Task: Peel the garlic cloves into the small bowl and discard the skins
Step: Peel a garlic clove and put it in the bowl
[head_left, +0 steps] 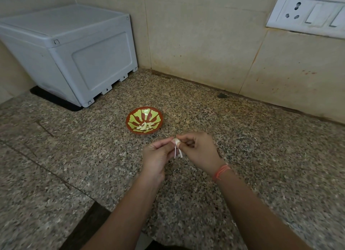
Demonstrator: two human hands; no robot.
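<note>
1. Progress: mid-task by my read; small bowl [133, 113] already holds a little pile of peeled cloves [144, 126], bare and pale, bunched at its near side; count unclear, looks like a handful.
2. Current step: one garlic clove [176, 142] being stripped; skin strips [177, 153] hang down from it, thin and white, not yet off.
3. Left to do, judged: finish this clove, drop it in the bowl, get rid of the skin; no bin or skin pile in view, so the discard spot is unknown; no further unpeeled cloves visible on the tabletop [252, 141], so cannot tell how many remain.
4. Grip state: left hand [156, 153] pinches the clove from its side, fingers curled in; right hand [197, 150] pinches at the clove's top from the other side, thumb and fingertips closed on it; both grips clamped on the same clove, hands almost touching.
5. Clove vs grip: right between the two fingertip pinches, held above the tabletop, not resting on it; strips dangle below, between the two palms.
6. Clove vs bowl: bowl sits just beyond the hands, slightly to the left, near; short carry to drop.
7. Risk, judged: clove is small and slick once bare; could pop out of the pinch onto the tabletop.
</note>
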